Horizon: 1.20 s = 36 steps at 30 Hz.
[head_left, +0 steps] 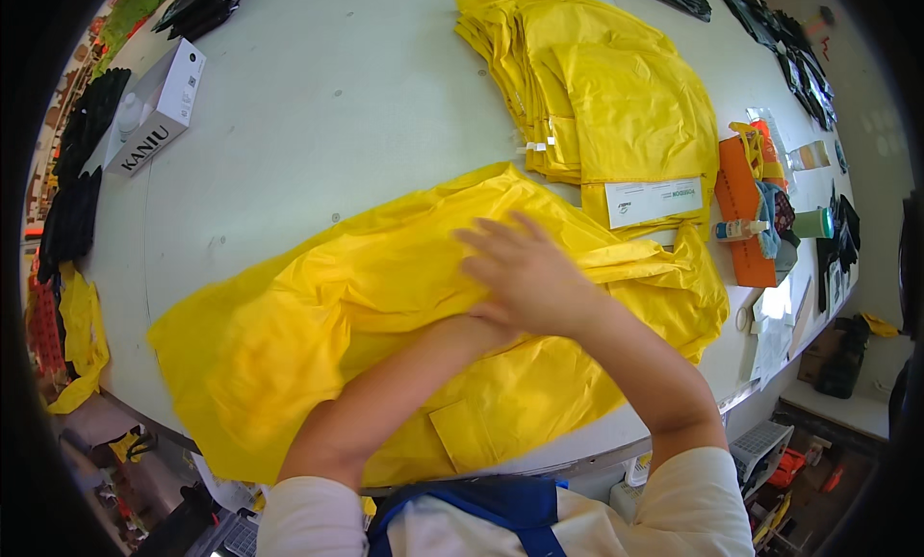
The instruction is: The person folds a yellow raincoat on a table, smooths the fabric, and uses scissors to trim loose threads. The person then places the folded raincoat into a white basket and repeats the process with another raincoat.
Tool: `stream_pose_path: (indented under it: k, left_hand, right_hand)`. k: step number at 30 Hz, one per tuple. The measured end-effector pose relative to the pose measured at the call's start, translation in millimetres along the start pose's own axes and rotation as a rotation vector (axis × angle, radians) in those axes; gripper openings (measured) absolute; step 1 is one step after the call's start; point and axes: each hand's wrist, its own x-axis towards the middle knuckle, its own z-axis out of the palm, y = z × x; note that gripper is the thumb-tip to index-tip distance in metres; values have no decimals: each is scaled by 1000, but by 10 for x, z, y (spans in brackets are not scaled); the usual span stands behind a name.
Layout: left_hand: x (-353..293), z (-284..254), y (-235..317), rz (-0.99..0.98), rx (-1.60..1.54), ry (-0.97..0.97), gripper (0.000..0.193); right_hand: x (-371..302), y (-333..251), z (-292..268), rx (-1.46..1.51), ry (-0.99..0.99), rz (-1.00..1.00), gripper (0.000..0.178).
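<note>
A yellow garment (404, 268), shiny like rainwear, lies spread and wrinkled across the near part of the table, with a pocket-like square patch on its near side. My right hand (525, 273) is over its middle, slightly blurred, fingers apart and pointing left, holding nothing I can see. My left hand (489, 328) reaches in from the left and passes beneath the right wrist, resting at the cloth; its fingers are hidden. The garment's left part is bunched and smeared by motion. Beyond it lies a stack of folded yellow garments (626, 104) with a white printed label (654, 201) on top.
At the right stands an orange box (741, 210) with bottles and cloths, beside a green cup (813, 224) and papers (775, 331). A white carton (159, 104) stands at the far left near black folded items (91, 124). More yellow cloth (82, 336) hangs at the left table edge.
</note>
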Motion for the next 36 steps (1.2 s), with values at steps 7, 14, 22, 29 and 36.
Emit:
stream_pose_path:
  k: [7,14,22,29,36]
  left_hand:
    - [-1655,-1107,-235,-341,633,578,47]
    - [-1180,-1280,143,-488,572,365,53]
    - [812,-1185,272,-328,311,362,32]
    - [755,-1157,6,-20,357,558,32]
    - [-1651,-1605,-309,-594,719,1253,53]
  right_hand:
    - [-1757,827,-77,-164,233,488,32]
    - [-2038,1106,368,-489,369,460,16]
    - [-1974,1191,17,-294,378,517,25]
    - [-1585,987,-306,-189,-1,626,43]
    - [-995,399,636,-233,-20,380,65]
